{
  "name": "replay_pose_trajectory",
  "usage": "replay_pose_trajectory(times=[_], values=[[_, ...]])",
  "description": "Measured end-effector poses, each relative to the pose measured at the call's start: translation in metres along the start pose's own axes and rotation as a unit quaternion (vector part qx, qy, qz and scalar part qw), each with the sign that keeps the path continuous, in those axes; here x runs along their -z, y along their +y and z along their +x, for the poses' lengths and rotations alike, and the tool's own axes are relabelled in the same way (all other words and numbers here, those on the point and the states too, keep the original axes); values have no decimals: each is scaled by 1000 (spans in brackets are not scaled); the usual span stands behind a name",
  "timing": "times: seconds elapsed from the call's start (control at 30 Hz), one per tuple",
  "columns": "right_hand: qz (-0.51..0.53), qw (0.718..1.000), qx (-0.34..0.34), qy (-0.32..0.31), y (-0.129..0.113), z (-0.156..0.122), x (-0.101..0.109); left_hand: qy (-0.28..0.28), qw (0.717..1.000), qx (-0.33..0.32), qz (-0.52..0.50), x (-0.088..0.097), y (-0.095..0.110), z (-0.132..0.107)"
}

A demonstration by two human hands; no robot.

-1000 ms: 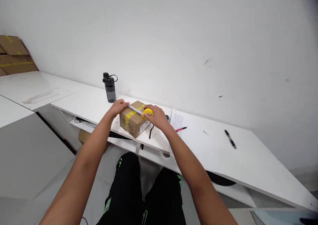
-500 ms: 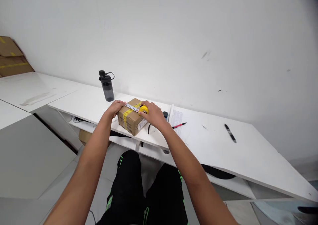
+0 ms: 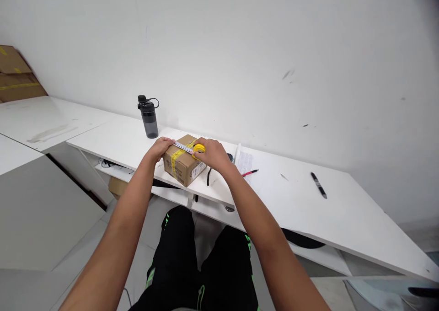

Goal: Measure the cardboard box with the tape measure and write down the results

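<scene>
A small cardboard box (image 3: 185, 164) with yellow tape and a white label stands at the front edge of the white table. Across its top lies the pulled-out blade of a yellow tape measure (image 3: 199, 150). My right hand (image 3: 213, 154) is closed around the tape measure's case at the box's right side. At the left top edge, my left hand (image 3: 160, 147) pinches the blade's free end against the box. The fingers partly cover both ends of the blade.
Behind the box on the left stands a dark water bottle (image 3: 149, 119). To the right are a written sheet (image 3: 246, 161), a red pen (image 3: 250, 173) and a black pen (image 3: 318, 185). A black strap (image 3: 208, 177) lies beside the box. Larger cartons (image 3: 17, 75) sit at the far left.
My right hand and the tape measure's case have shifted very slightly over the box. My left hand stays at the left edge, and the view has moved a little.
</scene>
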State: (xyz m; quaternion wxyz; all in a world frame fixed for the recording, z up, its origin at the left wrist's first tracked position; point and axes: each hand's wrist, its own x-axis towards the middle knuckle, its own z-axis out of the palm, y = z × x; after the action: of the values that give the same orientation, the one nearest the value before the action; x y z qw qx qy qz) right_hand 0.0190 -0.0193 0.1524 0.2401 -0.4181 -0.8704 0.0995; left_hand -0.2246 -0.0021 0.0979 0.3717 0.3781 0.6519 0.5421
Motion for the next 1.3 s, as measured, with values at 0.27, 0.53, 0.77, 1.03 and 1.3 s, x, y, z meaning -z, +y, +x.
replay_pose_trajectory(times=[0.27,0.53,0.77,1.03,1.3], values=[[-21,998,15,-61,-2,8,15,-6,1000,-20,5,0,-4,2],[-79,986,66,-132,-7,33,22,0,1000,-10,24,0,-2,-2],[-15,991,70,-109,10,5,17,10,999,-29,19,3,-8,3],[-36,994,70,-78,8,1,8,15,1000,-14,15,1,-12,4],[27,998,47,-44,13,-13,2,4,999,-17,29,2,-7,0]])
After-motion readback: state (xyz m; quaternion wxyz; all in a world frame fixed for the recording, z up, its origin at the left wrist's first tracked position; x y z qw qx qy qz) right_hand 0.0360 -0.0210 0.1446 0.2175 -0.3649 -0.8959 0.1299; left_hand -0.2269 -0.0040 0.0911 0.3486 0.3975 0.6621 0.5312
